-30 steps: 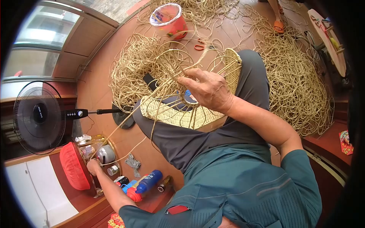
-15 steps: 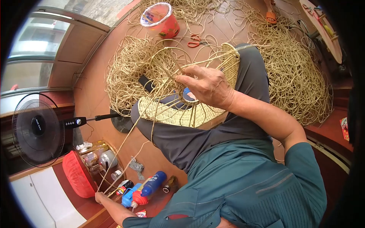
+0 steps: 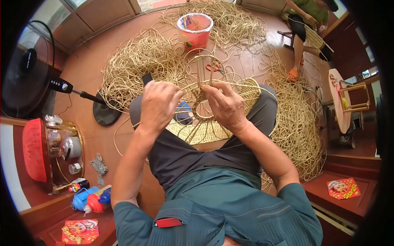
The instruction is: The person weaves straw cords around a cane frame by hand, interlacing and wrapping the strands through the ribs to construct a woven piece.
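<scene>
A partly woven piece of straw-coloured cord rests over my lap: a small ring (image 3: 204, 117) in the middle, a curved woven band (image 3: 199, 133) around it, and loose strands between the two. My right hand (image 3: 226, 107) is closed on the ring's right upper side, thumb and fingers pinching it. Just left of the ring, my left hand (image 3: 158, 107) has its fingers drawn together on a cord; its back hides most of the grip. Upright strands (image 3: 204, 67) rise in a loop above the ring.
Heaps of loose cord (image 3: 139, 67) cover the floor ahead and to the right (image 3: 297, 135). Beyond my knees are orange-handled scissors (image 3: 213, 67) and a red bucket (image 3: 195, 35). A fan (image 3: 28, 61) stands left. A co-worker (image 3: 308, 24) sits at upper right, near a round stool (image 3: 340, 98).
My left hand has come from far lower left, where it held cords stretched out, up to the ring. My right hand stays at the ring. The view has turned, bringing the co-worker into sight.
</scene>
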Available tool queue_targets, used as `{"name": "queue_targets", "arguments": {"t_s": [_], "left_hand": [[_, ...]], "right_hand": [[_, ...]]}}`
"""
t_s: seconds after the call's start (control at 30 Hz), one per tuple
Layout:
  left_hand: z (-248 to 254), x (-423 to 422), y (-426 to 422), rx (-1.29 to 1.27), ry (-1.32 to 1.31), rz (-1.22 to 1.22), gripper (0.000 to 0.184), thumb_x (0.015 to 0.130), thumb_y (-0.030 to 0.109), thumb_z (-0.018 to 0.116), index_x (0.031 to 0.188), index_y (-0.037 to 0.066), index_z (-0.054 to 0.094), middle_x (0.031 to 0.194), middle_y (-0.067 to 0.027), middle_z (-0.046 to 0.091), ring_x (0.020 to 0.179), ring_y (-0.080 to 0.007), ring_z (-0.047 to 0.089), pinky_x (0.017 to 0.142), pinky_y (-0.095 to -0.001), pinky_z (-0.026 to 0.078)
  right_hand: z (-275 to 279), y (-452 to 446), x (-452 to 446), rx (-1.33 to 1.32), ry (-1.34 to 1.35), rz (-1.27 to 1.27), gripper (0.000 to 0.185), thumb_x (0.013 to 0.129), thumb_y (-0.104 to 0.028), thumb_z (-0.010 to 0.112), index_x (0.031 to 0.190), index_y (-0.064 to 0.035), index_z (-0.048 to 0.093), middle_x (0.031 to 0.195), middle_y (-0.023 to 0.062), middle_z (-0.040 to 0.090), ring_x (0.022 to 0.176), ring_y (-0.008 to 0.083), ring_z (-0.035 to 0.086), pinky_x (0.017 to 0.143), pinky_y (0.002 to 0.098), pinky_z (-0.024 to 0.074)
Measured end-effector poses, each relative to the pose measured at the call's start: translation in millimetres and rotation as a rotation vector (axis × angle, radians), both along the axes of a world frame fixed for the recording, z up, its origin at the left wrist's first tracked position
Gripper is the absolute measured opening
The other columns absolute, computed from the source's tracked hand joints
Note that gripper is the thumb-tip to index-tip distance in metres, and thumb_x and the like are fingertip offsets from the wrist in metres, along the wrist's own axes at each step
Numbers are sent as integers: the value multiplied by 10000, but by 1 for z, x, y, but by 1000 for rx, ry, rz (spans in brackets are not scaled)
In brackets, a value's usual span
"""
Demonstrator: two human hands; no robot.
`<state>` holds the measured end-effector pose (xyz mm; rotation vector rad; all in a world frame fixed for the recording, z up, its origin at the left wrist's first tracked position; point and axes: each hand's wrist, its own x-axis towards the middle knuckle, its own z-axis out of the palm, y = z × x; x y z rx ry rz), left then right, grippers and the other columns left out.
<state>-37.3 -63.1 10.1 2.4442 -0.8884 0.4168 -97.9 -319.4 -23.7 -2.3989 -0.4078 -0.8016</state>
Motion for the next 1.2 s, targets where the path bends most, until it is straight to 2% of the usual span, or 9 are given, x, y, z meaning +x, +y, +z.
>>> {"name": "queue_targets", "arguments": {"t_s": [0.23, 0.3, 0.53, 0.8, 0.9, 0.97, 1.03, 1.1, 1.2], "left_hand": [[4, -4, 17, 102, -372, 238, 170, 1086, 213, 716, 1002, 72, 760, 1027, -129, 765, 1099, -343, 708, 1007, -478, 533], [0, 5, 77, 181, -278, 367, 209, 1096, 221, 684, 958, 72, 738, 992, -149, 754, 1038, -375, 709, 948, -524, 542], [-42, 37, 231, 557, -248, 1096, 301, 1034, 284, 653, 868, 96, 819, 959, -149, 834, 968, -424, 784, 887, -586, 579], [-61, 62, 351, 574, 191, 1321, 416, 1024, 348, 637, 1125, 46, 905, 1168, -295, 841, 1140, -516, 812, 963, -617, 639], [-57, 43, 402, 618, 220, 1350, 389, 1068, 337, 660, 1176, 36, 880, 1216, -278, 835, 1160, -500, 795, 990, -599, 622], [-46, 25, 359, 562, -227, 945, 303, 1111, 274, 684, 1207, 32, 838, 1204, -218, 825, 1147, -446, 772, 1010, -560, 594], [-5, 8, 228, 97, -122, 587, 206, 1120, 198, 696, 1204, 47, 809, 1165, -178, 799, 1110, -404, 742, 1001, -525, 571], [9, -33, 107, -118, 31, 418, 205, 1089, 154, 744, 1251, 37, 792, 1219, -157, 779, 1148, -361, 728, 1003, -471, 571], [4, -66, -2, 24, -116, 270, 403, 960, 216, 884, 1339, 140, 770, 1291, -74, 765, 1280, -299, 673, 1156, -456, 455]], "right_hand": [[0, 0, 4, -22, -61, 19, 282, 1005, -104, 802, 1279, -170, 800, 1163, 73, 743, 865, 281, 783, 724, 415, 624], [2, 2, 5, -12, -61, 11, 262, 1005, -110, 808, 1261, -169, 804, 1149, 67, 746, 866, 279, 784, 721, 413, 622], [5, 7, 11, 9, -60, -2, 156, 995, -155, 837, 1146, -173, 804, 1037, 41, 714, 819, 281, 757, 680, 425, 589], [8, 9, 14, 22, -44, -49, 113, 978, -213, 868, 997, -168, 766, 932, 48, 647, 759, 281, 719, 656, 428, 559], [6, 12, 18, 20, -37, -84, 169, 969, -234, 880, 943, -159, 731, 893, 52, 610, 727, 283, 696, 636, 435, 541], [8, 16, 20, 30, -33, -89, 186, 969, -236, 882, 929, -155, 720, 885, 55, 600, 717, 283, 691, 631, 438, 535], [7, 19, 21, 33, -26, -90, 189, 971, -236, 881, 924, -153, 717, 883, 58, 600, 713, 285, 689, 630, 439, 534], [7, 20, 21, 32, -18, -87, 179, 974, -233, 878, 928, -153, 724, 888, 61, 609, 714, 289, 691, 633, 440, 538], [7, 21, 21, 40, -14, -77, 166, 979, -228, 874, 942, -150, 732, 900, 68, 623, 719, 298, 694, 641, 444, 546]]}}
